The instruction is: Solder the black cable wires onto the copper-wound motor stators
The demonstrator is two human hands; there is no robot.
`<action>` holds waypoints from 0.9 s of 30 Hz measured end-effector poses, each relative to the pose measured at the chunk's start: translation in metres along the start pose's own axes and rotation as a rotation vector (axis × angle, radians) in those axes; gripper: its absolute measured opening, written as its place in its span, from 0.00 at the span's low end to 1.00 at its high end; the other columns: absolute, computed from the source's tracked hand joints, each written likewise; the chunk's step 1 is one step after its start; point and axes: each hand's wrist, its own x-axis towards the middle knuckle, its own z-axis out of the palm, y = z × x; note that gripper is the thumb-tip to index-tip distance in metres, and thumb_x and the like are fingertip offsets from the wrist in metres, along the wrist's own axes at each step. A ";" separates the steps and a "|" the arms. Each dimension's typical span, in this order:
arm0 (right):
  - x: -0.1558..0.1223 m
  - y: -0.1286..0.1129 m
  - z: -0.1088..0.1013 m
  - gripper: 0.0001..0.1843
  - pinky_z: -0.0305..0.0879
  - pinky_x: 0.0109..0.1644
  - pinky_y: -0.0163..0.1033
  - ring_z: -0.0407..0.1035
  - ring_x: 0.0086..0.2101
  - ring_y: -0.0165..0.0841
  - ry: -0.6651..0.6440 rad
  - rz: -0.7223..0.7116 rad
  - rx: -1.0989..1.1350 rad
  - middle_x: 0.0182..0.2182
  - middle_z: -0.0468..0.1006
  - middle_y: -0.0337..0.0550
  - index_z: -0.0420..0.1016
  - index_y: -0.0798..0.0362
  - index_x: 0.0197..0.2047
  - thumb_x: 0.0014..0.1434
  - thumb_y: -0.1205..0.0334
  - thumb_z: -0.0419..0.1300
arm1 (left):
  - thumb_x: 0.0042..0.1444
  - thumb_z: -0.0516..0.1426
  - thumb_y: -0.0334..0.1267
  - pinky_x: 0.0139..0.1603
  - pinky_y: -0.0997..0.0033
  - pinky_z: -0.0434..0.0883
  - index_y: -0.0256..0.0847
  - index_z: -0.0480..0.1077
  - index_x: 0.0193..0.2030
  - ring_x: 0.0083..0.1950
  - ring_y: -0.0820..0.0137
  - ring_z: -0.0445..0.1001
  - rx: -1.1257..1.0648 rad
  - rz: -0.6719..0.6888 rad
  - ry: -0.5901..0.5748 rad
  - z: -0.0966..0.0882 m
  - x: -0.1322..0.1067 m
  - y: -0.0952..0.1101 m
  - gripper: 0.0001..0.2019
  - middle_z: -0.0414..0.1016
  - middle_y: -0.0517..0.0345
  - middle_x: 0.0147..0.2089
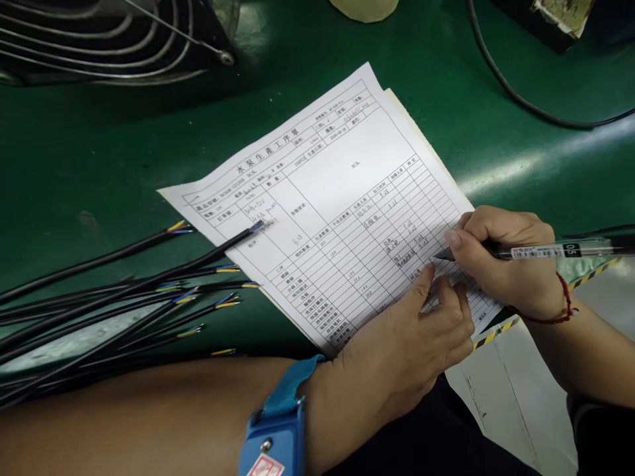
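A printed form sheet (337, 198) with a ruled table lies tilted on the green work surface (99, 158), with another sheet under it. My right hand (506, 258) is closed round a clear pen (560, 250) whose tip touches the sheet's lower right rows. My left hand (411, 344) lies on the sheet's lower edge, fingers stretched flat and pressing the paper beside the pen tip. A blue wrist strap (278, 423) is on my left wrist, and a red cord bracelet (563, 304) on my right.
A bundle of black cables (114, 297) with coloured stripped ends lies to the left, one end resting on the sheet. A wire fan guard (109, 36) is at the top left. A black cord (516, 92) crosses the top right. Yellow-black edge tape (496, 332) marks the table's edge.
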 end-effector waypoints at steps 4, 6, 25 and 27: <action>0.000 0.000 0.000 0.21 0.49 0.18 0.35 0.54 0.18 0.25 -0.015 -0.038 0.004 0.15 0.58 0.31 0.57 0.50 0.20 0.60 0.70 0.61 | 0.69 0.46 0.44 0.70 0.46 0.64 0.42 0.68 0.65 0.66 0.55 0.65 -0.002 0.003 -0.004 0.000 0.000 -0.001 0.22 0.68 0.51 0.67; 0.000 0.001 0.000 0.21 0.49 0.18 0.36 0.54 0.18 0.25 -0.024 -0.040 0.006 0.16 0.58 0.32 0.57 0.50 0.21 0.61 0.70 0.61 | 0.69 0.46 0.44 0.69 0.46 0.64 0.42 0.68 0.64 0.66 0.55 0.65 -0.004 0.003 -0.003 0.000 -0.001 -0.001 0.22 0.68 0.51 0.67; -0.002 0.005 0.000 0.21 0.49 0.20 0.39 0.53 0.19 0.27 -0.002 0.004 0.038 0.17 0.59 0.33 0.58 0.50 0.22 0.64 0.67 0.62 | 0.67 0.50 0.50 0.69 0.47 0.62 0.41 0.68 0.64 0.65 0.55 0.64 -0.008 -0.016 0.010 0.002 -0.001 0.001 0.24 0.67 0.48 0.67; -0.002 0.007 0.001 0.21 0.48 0.20 0.38 0.52 0.20 0.26 0.021 0.006 0.087 0.18 0.58 0.33 0.59 0.50 0.22 0.64 0.68 0.61 | 0.67 0.50 0.50 0.69 0.46 0.62 0.41 0.67 0.65 0.65 0.55 0.64 -0.004 -0.020 0.014 0.002 -0.001 0.001 0.24 0.66 0.48 0.68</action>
